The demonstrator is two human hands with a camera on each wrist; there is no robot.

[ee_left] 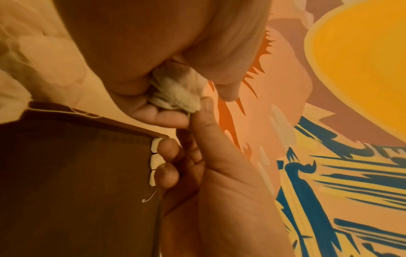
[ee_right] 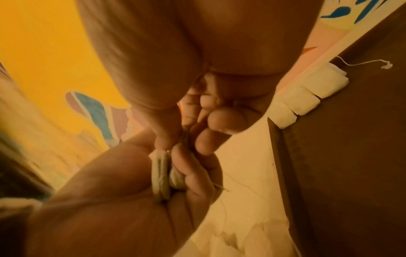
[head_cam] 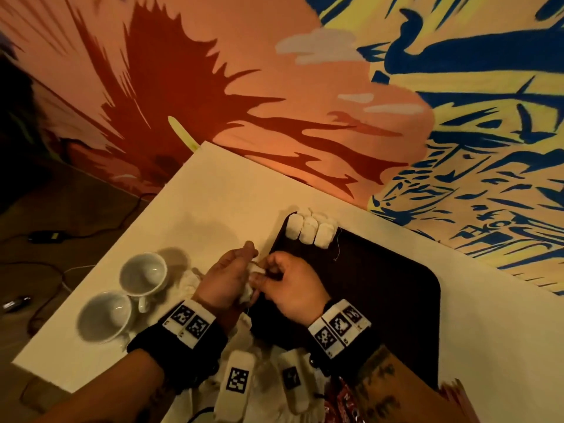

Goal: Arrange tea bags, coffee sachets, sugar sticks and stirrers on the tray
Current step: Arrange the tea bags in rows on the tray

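Now at the near-left edge of the dark brown rounded tray (head_cam: 381,288), over the cream desk (head_cam: 213,190): left hand (head_cam: 227,277) curled around a small clump of white paper tea bags (ee_right: 161,175), held on edge in the palm; right hand (head_cam: 290,285) pinching the top corner of that clump between thumb and forefinger, other fingers (ee_right: 226,121) folded in. Both hands closed on the same bundle, touching each other. Ahead and slightly right of the hands, at the tray's far-left corner: a row of three white tea bags (head_cam: 309,228) side by side, long axes running away from the body, far ends over the tray's rim, one loose string (head_cam: 337,248) trailing onto the tray. Open tray floor to the right of that row, so likely next spot lies forward-right, nearer the right hand. Probably separating one bag for that hand to carry across. Left of the hands, two white ceramic cups (head_cam: 122,296) on the desk.
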